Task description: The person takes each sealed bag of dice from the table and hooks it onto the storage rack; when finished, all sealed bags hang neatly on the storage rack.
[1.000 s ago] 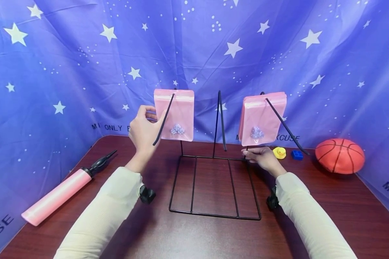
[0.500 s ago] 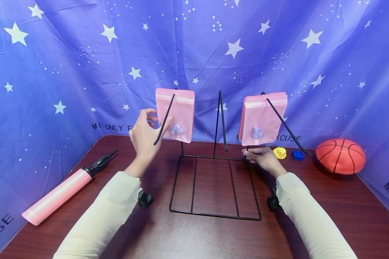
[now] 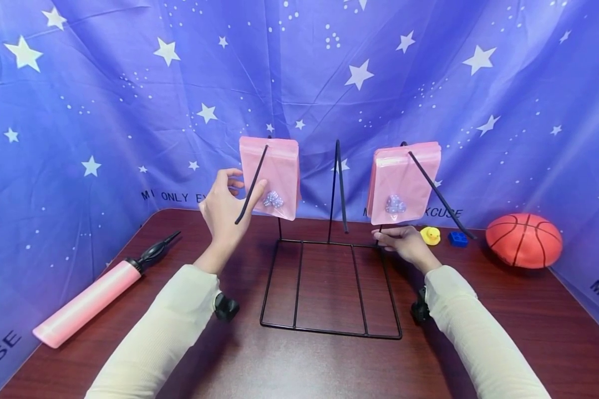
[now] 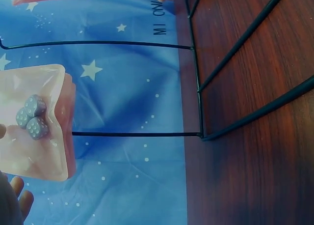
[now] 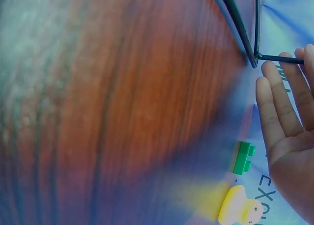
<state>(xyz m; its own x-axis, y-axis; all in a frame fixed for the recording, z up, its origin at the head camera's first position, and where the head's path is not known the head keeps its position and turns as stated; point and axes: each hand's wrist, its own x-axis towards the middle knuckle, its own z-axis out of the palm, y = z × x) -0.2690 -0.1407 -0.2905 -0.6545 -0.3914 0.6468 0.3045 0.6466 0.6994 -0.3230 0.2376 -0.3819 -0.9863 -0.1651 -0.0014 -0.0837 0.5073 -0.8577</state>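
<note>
A black wire display rack [image 3: 332,331] stands on the table with three prongs. On its left prong hangs a stack of pink zip bags [image 3: 285,172], the front one holding spotted dice [image 4: 34,118]. My left hand [image 3: 226,208] holds that stack at its left edge, thumb over the front bag; fingers behind the bags are partly hidden. Another stack of pink zip bags [image 3: 404,180] hangs from the right prong, with similar spotted dice in front. Below it, my right hand [image 3: 404,244] pinches the rack's right upright near the base. In the right wrist view its fingers [image 5: 274,107] reach to that upright.
The middle prong [image 3: 343,191] carries no bag. A pink hand pump [image 3: 90,302] with a black nozzle lies at left. On the right are a yellow rubber duck [image 3: 431,236], a blue toy brick [image 3: 457,239] and a red basketball [image 3: 524,241]. A starry blue cloth [image 3: 299,66] hangs behind.
My left thumb has moved right, from the stack's edge onto the front bag's face, and the left hand sits slightly lower. The left bags have shifted slightly. The right hand stays on the rack's upright.
</note>
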